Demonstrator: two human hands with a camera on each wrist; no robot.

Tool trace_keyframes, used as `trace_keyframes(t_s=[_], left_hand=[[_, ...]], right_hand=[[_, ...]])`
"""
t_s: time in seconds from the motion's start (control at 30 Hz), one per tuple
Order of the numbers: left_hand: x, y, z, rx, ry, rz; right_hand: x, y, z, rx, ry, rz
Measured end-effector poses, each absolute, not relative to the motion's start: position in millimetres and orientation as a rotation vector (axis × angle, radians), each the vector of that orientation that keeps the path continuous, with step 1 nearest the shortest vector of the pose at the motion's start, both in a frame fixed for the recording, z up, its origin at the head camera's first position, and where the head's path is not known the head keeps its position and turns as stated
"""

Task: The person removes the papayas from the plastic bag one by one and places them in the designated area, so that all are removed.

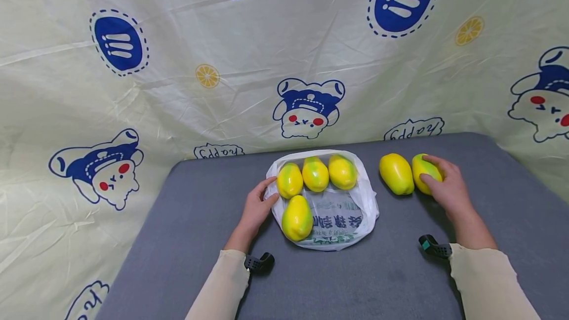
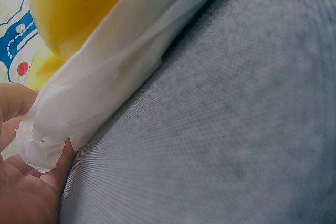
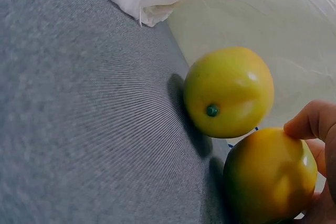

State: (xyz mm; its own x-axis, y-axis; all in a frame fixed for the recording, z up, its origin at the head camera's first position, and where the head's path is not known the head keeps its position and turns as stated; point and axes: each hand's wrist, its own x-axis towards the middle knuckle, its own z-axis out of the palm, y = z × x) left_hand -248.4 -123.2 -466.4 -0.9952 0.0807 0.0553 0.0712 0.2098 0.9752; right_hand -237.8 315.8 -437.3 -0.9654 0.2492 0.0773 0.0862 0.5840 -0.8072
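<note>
The table top is covered in grey, matt, finely woven cloth with a ribbed weave. The white bag is thin, soft, creased plastic, slightly translucent, printed in green. The yellow-green fruits have smooth, glossy, waxy skins. The backdrop sheet is smooth, faintly shiny, wrinkled, printed film or cloth.

A makeshift staged set: cartoon-printed sheet draped behind a grey table.
</note>
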Motion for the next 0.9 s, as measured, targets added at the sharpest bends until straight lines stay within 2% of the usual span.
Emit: trace_keyframes(t_s=[0.9], left_hand=[[-250.2,-123.7,-468.5,0.167,2.427,1.98]], right_hand=[[-237.5,308.8,-423.9,-0.243,-2.581,1.223]])
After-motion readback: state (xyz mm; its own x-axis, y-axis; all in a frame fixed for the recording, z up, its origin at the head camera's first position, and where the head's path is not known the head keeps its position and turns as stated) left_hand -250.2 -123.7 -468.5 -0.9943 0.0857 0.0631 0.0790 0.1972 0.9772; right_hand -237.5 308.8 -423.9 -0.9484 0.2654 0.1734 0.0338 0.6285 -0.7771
